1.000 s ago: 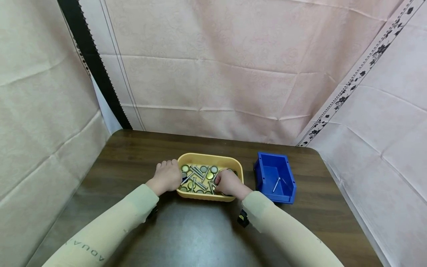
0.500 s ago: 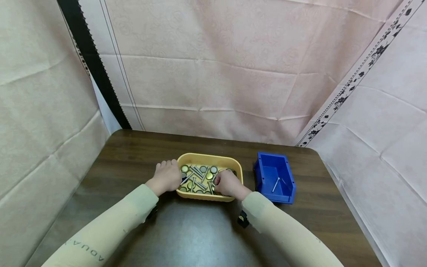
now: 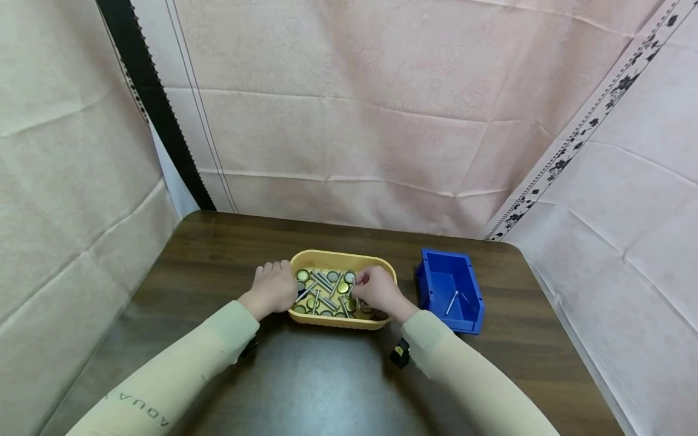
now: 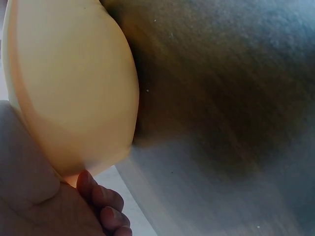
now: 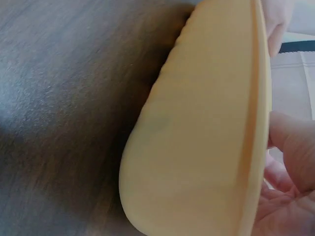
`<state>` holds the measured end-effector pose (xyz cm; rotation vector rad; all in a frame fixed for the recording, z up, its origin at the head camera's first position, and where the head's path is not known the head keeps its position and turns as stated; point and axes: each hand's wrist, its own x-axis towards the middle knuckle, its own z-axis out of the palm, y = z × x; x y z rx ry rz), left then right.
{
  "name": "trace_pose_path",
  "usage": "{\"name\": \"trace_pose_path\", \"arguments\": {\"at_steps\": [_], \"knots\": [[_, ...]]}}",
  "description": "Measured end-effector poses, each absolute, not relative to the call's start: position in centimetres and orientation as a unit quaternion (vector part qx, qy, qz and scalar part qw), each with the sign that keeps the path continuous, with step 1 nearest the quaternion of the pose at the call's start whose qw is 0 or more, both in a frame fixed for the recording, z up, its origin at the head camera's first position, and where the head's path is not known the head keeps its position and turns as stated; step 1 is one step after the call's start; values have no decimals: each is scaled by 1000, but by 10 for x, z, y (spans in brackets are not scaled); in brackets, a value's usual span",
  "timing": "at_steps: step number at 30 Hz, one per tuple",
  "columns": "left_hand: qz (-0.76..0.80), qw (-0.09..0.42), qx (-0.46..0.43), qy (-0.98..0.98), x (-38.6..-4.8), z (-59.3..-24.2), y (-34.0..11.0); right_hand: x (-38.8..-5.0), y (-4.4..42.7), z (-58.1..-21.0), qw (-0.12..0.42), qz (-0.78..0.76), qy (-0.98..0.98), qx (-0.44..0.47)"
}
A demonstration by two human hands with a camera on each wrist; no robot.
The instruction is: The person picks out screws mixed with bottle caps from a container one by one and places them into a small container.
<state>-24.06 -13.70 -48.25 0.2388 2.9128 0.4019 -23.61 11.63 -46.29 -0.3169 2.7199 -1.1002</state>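
Observation:
In the head view a yellow tub (image 3: 338, 324) holds several silver bolts (image 3: 328, 303) and round caps with gold or silver faces (image 3: 343, 287). My left hand (image 3: 274, 287) grips its left end; the left wrist view shows curled fingers (image 4: 106, 199) under the rim and the thumb side against the wall. Over the tub's right part, my right hand (image 3: 378, 286) has thumb and fingers drawn together, pinching what looks like a slim silver bolt (image 3: 352, 283). From the right wrist, the tub wall hides those fingertips.
To the right of the tub stands a blue bin (image 3: 447, 266) with a couple of bolts (image 3: 452, 302) inside. Both containers sit on a dark wooden table (image 3: 322, 375). Pale cloth (image 3: 349, 133) hangs behind the table and at its sides.
My right hand has risen slightly and shifted away from me inside the tub, uncovering caps at its near right corner. The left hand keeps its hold on the rim.

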Motion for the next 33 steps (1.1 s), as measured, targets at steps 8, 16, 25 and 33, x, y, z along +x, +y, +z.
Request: {"name": "trace_pose_path", "arguments": {"at_steps": [8, 16, 25, 33], "knots": [[130, 91, 86, 983, -242, -485, -138, -241, 119, -461, 71, -443, 889, -94], [136, 97, 83, 982, -241, -483, -138, -246, 119, -456, 109, -505, 853, -73], [132, 79, 87, 984, -244, -483, -134, -255, 129, -448, 119, -557, 820, -53], [124, 94, 80, 985, -242, -483, -138, -263, 139, -453, 101, -583, 806, -8]]}}
